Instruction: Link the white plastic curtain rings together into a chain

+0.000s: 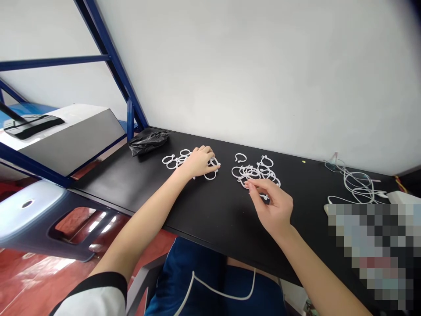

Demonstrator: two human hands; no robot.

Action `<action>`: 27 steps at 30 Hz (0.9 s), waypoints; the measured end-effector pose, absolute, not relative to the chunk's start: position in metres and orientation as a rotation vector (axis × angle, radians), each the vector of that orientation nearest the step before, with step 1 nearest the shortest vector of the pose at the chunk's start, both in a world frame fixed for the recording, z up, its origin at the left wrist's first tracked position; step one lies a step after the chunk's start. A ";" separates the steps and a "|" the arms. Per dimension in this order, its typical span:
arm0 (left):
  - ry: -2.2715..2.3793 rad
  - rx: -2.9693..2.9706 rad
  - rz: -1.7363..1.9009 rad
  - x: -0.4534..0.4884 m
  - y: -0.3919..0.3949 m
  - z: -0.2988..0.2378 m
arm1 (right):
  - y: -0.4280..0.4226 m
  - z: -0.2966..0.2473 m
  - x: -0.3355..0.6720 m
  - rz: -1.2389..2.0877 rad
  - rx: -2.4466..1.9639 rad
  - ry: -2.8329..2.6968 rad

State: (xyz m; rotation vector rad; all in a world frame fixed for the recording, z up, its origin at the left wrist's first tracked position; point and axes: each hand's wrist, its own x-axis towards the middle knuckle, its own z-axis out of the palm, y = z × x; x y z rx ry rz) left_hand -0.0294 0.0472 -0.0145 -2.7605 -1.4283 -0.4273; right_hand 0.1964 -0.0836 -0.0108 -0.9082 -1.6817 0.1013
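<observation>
Two loose piles of white shower curtain rings with small knobbed ends lie on the black table. My left hand rests palm down over the left pile, thumb apart from the fingers, and covers part of that pile. Some rings show past its thumb. At the near edge of the right pile, my right hand pinches thumb and forefinger together on a white ring, mostly hidden among the others. One separate ring lies just behind the right pile.
A crumpled black plastic bag lies at the table's far left. Eyeglasses and a coiled white cable are on the right, near a blurred-out patch. Behind the black table stands a white wall. A plastic stool stands left.
</observation>
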 end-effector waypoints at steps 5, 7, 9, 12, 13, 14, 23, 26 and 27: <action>-1.459 -2.680 -0.410 -0.028 0.047 -0.015 | -0.085 -0.007 0.196 0.086 -0.908 -1.686; -1.466 -2.644 -0.460 -0.027 0.047 -0.014 | -0.085 -0.006 0.195 0.077 -0.898 -1.689; -1.470 -2.623 -0.538 -0.025 0.045 -0.013 | -0.086 -0.007 0.195 0.074 -0.895 -1.692; -1.479 -2.627 -0.620 -0.020 0.041 -0.012 | -0.086 -0.009 0.195 0.100 -0.908 -1.685; -1.479 -2.639 -0.636 -0.018 0.039 -0.012 | -0.086 -0.010 0.195 0.130 -0.913 -1.675; -1.476 -2.657 -0.644 -0.016 0.037 -0.012 | -0.087 -0.011 0.195 0.172 -0.912 -1.667; -1.320 -2.831 -0.403 0.024 0.039 -0.005 | -0.096 -0.010 0.198 0.376 -0.927 -1.691; -1.337 -2.860 -0.269 0.040 0.053 -0.010 | -0.096 -0.011 0.198 0.452 -0.928 -1.712; -1.338 -2.864 -0.254 0.043 0.059 -0.012 | -0.096 -0.012 0.198 0.473 -0.922 -1.720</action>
